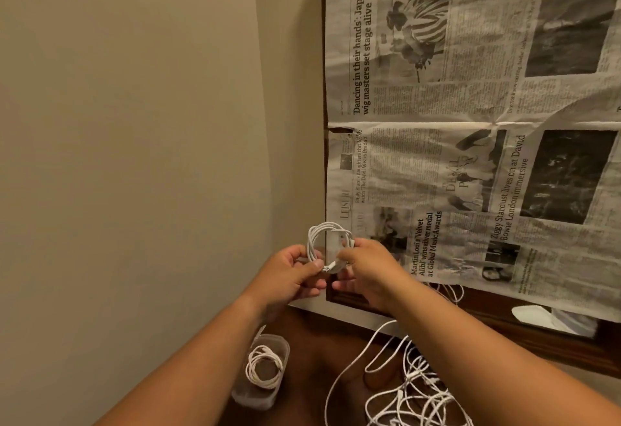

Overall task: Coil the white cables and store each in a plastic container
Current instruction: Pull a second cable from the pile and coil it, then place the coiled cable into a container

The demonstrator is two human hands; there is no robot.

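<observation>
While we hold one coiled white cable (313,240) up in front of the wall (134,123), it stands upright as a ring facing us. It is slightly taller than wide, with a connector end at its bottom. Our left hand (295,274) pinches the ring's lower left between thumb and curled fingers. Our right hand (366,271) curls round its right side.

We count two hands, one clear plastic container (255,400) and two coils. The second coil (268,353) lies flat inside that container on the wooden table (312,351), below our left wrist. To its right sprawls a tangle of loose white cables (413,378); we cannot tell how many.

One newspaper sheet (470,123) spreads beyond, its headlines running sideways: "'Dancing in their hands': Japan wig masters set stage alive" and "Ziggy Stardust lives on at David Bowie London immersive".
</observation>
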